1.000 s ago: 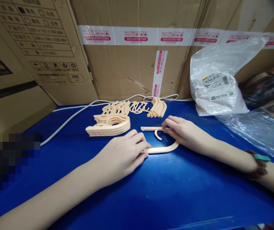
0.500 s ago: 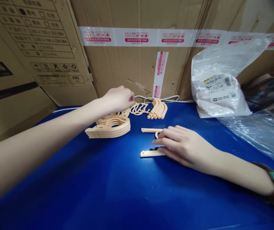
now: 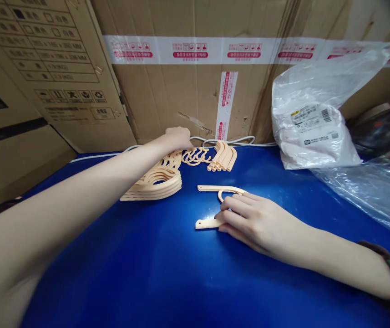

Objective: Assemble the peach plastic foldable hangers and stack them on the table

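Note:
At the back of the blue table my left hand (image 3: 179, 138) is curled down over beige plastic hooks (image 3: 195, 156). Its fingertips are mostly hidden, and whatever they may pinch does not show. My right hand (image 3: 252, 218) lies low on the table, its fingers closed on a flat beige hanger piece (image 3: 205, 224) with a small hole at its end. Just beyond it lies a second, curved hanger piece (image 3: 215, 188) with a loop, partly covered by the fingers. Stacked curved hanger parts (image 3: 157, 184) sit below my left forearm.
Several curved beige tubes (image 3: 225, 157) lie beside the hooks. A white plastic bag (image 3: 312, 132) with a label stands at the back right, next to clear plastic film (image 3: 368, 187). Cardboard boxes (image 3: 167, 91) wall the back and left. A white cable (image 3: 245, 140) runs along the table's rear edge.
My left hand has dipped slightly toward the hooks. My right hand has shifted a little left and closed on the nearer hanger piece, uncovering more of the farther one. The view has moved slightly.

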A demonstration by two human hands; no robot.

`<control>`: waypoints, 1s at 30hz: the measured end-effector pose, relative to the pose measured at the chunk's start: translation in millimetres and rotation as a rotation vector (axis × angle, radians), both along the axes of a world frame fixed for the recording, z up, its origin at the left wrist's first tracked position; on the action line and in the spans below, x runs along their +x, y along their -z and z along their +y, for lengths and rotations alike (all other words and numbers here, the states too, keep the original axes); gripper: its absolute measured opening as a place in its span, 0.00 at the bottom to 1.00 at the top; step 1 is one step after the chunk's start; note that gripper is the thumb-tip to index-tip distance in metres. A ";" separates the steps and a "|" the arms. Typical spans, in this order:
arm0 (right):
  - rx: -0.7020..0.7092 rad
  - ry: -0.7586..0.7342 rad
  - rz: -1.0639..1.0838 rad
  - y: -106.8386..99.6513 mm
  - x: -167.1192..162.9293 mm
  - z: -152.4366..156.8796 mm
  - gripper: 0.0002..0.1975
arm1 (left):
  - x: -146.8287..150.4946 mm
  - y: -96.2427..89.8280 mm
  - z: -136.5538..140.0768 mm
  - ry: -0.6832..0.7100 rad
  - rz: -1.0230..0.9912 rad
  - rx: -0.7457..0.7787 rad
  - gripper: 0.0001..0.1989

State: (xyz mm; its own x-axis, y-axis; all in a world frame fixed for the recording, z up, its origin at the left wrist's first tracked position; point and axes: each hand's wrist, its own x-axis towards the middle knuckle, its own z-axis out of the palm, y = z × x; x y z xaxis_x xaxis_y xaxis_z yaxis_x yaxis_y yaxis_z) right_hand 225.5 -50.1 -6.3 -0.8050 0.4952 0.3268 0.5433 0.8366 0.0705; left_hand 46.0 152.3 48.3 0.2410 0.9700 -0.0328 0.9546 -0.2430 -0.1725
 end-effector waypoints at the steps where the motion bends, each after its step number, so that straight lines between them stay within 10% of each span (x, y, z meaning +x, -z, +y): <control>1: 0.000 0.003 -0.005 0.0 -0.4 0.1 0.14 | -0.1 0.8 0.2 -0.005 -0.009 -0.002 0.36; 30: 0.088 0.003 -0.040 1.9 -0.6 2.0 0.14 | -36.1 -11.2 -6.3 -0.013 -0.035 -0.117 0.28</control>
